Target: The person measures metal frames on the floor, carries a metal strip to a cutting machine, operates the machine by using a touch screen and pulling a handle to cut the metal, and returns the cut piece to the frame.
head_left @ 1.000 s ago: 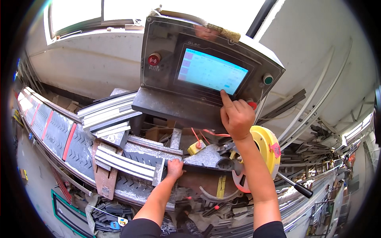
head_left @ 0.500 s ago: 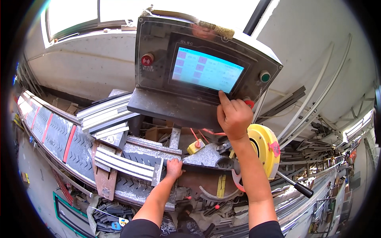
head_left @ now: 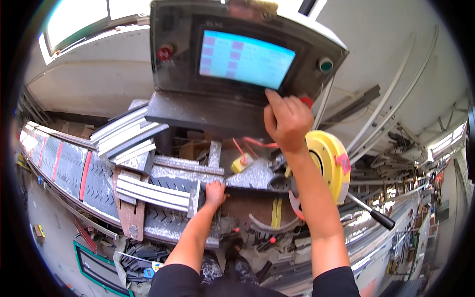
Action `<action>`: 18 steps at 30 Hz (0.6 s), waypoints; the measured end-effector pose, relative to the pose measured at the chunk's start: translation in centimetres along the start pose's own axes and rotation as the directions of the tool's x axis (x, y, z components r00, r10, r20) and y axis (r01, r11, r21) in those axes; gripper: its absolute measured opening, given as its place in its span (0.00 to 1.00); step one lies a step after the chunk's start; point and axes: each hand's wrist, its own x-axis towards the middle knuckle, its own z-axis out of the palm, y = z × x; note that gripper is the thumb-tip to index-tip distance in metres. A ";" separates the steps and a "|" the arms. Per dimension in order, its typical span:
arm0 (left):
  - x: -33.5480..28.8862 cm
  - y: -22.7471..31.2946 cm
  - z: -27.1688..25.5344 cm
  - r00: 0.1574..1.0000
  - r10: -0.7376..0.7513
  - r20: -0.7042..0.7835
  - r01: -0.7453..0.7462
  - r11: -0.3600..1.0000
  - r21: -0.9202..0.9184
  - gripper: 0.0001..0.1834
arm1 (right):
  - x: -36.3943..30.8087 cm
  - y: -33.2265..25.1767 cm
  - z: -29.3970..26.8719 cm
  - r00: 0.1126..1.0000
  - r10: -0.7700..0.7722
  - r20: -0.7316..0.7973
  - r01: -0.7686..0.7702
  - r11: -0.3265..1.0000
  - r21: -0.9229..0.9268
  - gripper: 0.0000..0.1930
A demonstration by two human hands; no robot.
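My right hand (head_left: 289, 121) is raised at a control panel (head_left: 198, 106), holding nothing. Its index finger points at the lower right edge of the lit touchscreen (head_left: 247, 57), while the other fingers curl and the thumb stands apart. Lower down, my left hand (head_left: 215, 194) lies closed on the bed of a cutting machine, just right of an upright metal end plate (head_left: 194, 199). What its fingers close on, if anything, is hidden. White grooved profiles (head_left: 153, 191) lie on the bed against that plate. A yellow round saw guard (head_left: 329, 168) stands right of my right forearm.
A black-gripped lever (head_left: 381, 219) sticks out right of the saw guard. Red (head_left: 165, 52) and green (head_left: 325, 65) buttons flank the screen. More profiles (head_left: 126, 131) stack behind the bed. A long roller-like conveyor (head_left: 69, 166) runs left. Offcuts (head_left: 143, 260) and a green-edged frame (head_left: 94, 267) lie below.
The panel and machine sit higher in the picture now, as the view has tilted down. My index finger stays by the screen's lower edge; my left hand keeps its place beside the end plate.
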 end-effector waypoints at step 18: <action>0.0 0.2 0.4 0.992 0.076 -0.096 -0.087 0.989 -0.123 0.23 | -3.4 5.2 -33.8 -0.441 0.581 0.684 -0.673 0.290 -0.680 0.18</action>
